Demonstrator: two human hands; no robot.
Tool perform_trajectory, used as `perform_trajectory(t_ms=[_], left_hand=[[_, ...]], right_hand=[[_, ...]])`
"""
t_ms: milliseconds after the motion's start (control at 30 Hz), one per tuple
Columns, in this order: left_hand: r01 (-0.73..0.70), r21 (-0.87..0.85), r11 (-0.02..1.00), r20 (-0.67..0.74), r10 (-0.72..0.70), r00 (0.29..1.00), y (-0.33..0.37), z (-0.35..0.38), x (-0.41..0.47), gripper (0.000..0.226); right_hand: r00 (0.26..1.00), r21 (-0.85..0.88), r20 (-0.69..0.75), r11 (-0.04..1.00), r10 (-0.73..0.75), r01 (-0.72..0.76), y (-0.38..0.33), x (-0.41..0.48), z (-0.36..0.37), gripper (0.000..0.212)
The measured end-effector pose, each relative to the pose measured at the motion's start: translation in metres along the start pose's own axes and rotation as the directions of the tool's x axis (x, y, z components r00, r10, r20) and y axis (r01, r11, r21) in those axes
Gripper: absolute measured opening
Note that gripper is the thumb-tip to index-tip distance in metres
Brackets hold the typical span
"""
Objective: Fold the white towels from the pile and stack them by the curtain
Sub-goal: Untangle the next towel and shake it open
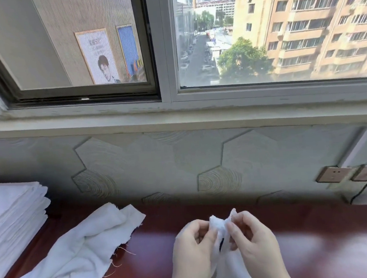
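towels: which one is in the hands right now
The towel pinched between the left hand and right hand. The crumpled towel lies loose on the table, and the folded stack sits at left, both untouched.

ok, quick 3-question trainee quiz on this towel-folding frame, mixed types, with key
1. True or false: the left hand and right hand both pinch the same white towel.
2. Where on the table does the folded stack sit? A) far left B) far right C) centre
3. Fill in: the loose towel between the stack and the hands lies ___ (folded / unfolded).

Key: 1 true; 2 A; 3 unfolded.
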State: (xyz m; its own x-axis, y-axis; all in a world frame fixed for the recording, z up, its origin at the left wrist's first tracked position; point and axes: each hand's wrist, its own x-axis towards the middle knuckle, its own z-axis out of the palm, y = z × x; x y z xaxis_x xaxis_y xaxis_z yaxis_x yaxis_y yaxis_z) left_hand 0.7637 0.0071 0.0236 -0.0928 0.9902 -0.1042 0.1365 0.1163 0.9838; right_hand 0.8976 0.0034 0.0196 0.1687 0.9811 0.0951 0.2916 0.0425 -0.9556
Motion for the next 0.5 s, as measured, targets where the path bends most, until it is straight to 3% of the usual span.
perform_trajectory(t_ms=[200, 367, 500], left_hand=[[-0.107, 0.14, 0.984, -0.034, 0.113, 0.993, 0.007, -0.001, -0.005, 0.014], [-0.096, 0.229, 0.969, 0.055, 0.086, 0.995, 0.007, 0.0, -0.011, 0.016], [-0.098, 0.248, 0.964, -0.016, 0.105, 0.994, 0.007, -0.001, -0.015, 0.019]], right_hand=[[0.986, 0.164, 0.138, 0.98, 0.09, -0.113, -0.006, -0.007, 0.007, 0.012], [0.985, 0.253, 0.041, 0.952, 0.166, -0.171, -0.002, -0.01, 0.004, 0.01], [0.995, 0.236, -0.005, 0.967, 0.104, -0.099, -0.004, -0.017, 0.004, 0.008]])
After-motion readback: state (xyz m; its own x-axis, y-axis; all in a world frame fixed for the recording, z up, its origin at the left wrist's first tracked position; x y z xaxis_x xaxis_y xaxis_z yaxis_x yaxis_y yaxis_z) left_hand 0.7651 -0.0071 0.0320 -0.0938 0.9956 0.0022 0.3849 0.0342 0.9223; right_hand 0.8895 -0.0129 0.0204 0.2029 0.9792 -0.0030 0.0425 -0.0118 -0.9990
